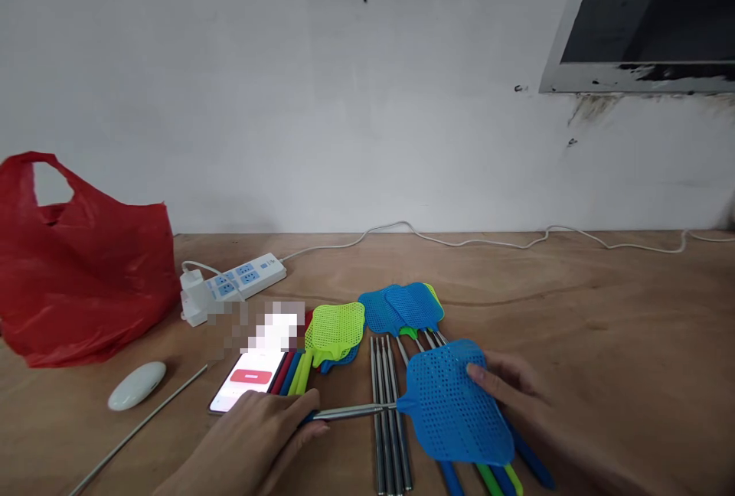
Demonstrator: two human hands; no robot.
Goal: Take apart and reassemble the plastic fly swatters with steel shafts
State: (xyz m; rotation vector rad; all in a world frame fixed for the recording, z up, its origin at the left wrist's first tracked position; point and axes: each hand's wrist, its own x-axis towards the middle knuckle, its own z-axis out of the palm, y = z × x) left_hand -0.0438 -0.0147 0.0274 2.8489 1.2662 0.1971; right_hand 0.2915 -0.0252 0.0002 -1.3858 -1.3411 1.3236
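Note:
A blue fly swatter (459, 412) with a telescopic metal shaft lies across the space between my hands. My left hand (261, 431) is closed around its handle end, while my right hand (508, 385) pinches the far edge of the perforated head, thumb on top. Beneath the shaft, several bare metal rods (383, 381) lie side by side. More swatters with blue heads (410, 306) lie behind, their shafts partly hidden under the held head and coloured handles showing below it. Left of the rods, yellow-green swatters (336, 327) rest over blue and red ones.
A lit smartphone (249, 376) lies beside my left hand. Farther left are a white oval device (136, 386), a thin rod (141, 429) and a red plastic bag (86, 274). A power strip (261, 274) and its white cable (459, 240) lie near the wall.

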